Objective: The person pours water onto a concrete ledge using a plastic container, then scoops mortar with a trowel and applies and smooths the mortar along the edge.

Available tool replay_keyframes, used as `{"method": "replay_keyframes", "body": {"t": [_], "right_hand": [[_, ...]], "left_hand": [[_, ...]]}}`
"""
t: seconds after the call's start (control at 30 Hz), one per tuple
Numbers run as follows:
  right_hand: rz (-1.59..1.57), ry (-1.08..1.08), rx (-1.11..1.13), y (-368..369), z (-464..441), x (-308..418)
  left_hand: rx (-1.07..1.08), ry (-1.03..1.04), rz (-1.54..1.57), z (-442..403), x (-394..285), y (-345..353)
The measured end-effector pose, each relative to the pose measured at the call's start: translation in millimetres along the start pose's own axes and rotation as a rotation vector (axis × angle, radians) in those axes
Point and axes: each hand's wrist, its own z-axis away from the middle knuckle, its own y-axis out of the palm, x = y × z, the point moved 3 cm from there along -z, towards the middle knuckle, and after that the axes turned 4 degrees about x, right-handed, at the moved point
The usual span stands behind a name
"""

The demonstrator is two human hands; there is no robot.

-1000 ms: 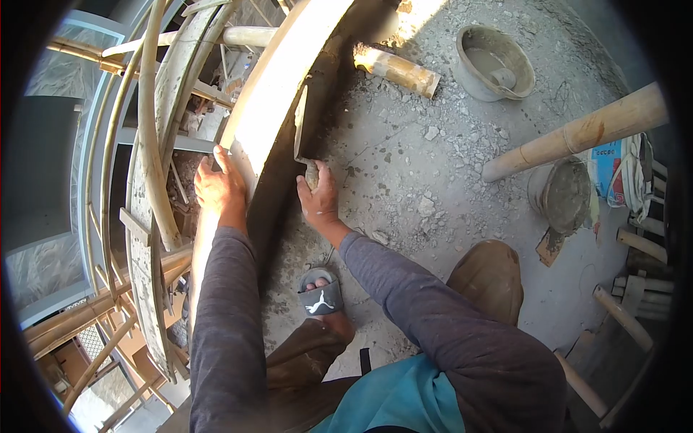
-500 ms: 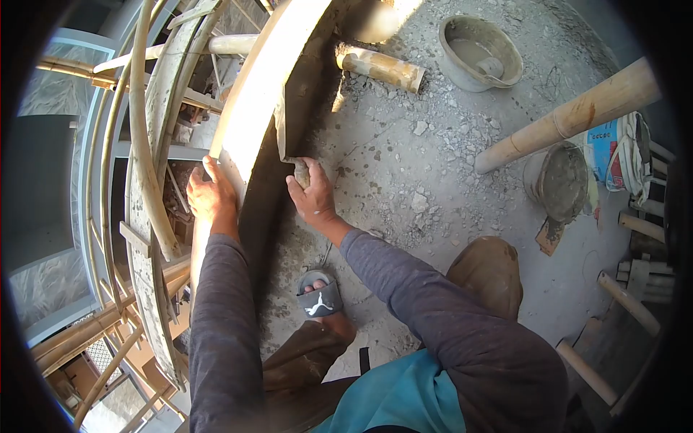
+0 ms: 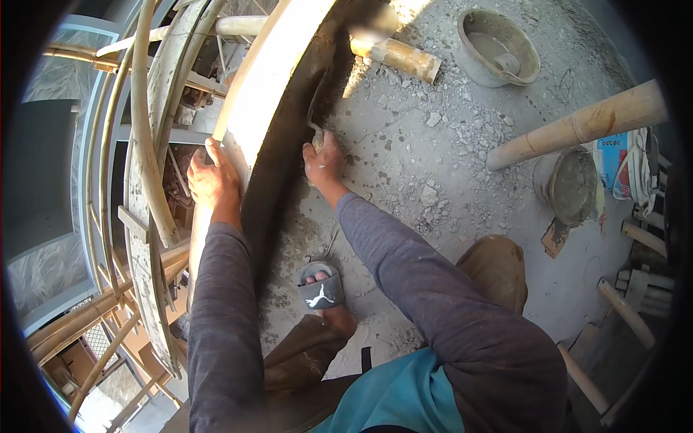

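Note:
My left hand [image 3: 214, 180] rests with fingers apart on the outer edge of a curved low wall [image 3: 268, 79], whose top is brightly sunlit. On the wall's shaded inner side, my right hand [image 3: 323, 160] is closed around the handle of a trowel [image 3: 317, 137]. The trowel's thin blade stands edge-on close to the dark inner face; whether it touches the face cannot be made out.
A bamboo piece [image 3: 397, 58] and a basin [image 3: 498, 47] of greyish water lie ahead on the rubble-strewn floor [image 3: 404, 159]. At right are a slanting bamboo pole [image 3: 577, 126] and a bucket [image 3: 570, 186]. Bamboo scaffolding [image 3: 148, 130] stands beyond the wall at left.
The trowel has moved off the wall's top inner edge, down against the shaded inner side, and its blade has turned edge-on. My right hand has shifted slightly forward and right. My left hand stays on the wall.

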Motion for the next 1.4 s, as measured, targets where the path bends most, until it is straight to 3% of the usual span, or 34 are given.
{"method": "replay_keyframes", "body": {"t": [0.13,0.3,0.37,0.5,0.6,0.67,0.83,1.0,1.17,1.33,1.4], "right_hand": [[-0.116,-0.171,0.042,-13,27,5],[-0.147,-0.202,0.031,-21,28,7],[-0.103,0.002,-0.005,-19,-2,0],[-0.285,0.176,0.091,-13,-45,-7],[-0.151,0.091,0.072,-22,-44,18],[-0.198,-0.136,0.018,-34,-18,40],[-0.168,0.012,0.044,-16,62,2],[-0.169,0.191,0.098,10,70,-27],[-0.096,0.058,0.119,21,53,3],[-0.126,-0.127,0.092,14,116,27],[-0.182,-0.080,0.139,6,128,29]], "left_hand": [[0.030,-0.011,-0.021,0,-3,-1],[0.033,-0.019,-0.030,-1,0,1],[0.039,-0.019,-0.031,-2,-1,0],[0.037,-0.018,-0.036,-2,1,1],[0.039,-0.013,-0.008,-2,1,1],[0.029,-0.006,-0.004,-2,1,1],[0.033,-0.005,-0.003,-1,1,0],[0.034,-0.019,-0.022,-2,3,2],[0.040,-0.030,-0.023,-2,0,1],[0.040,-0.030,-0.051,-3,1,1],[0.040,-0.024,-0.042,-4,0,1]]}}
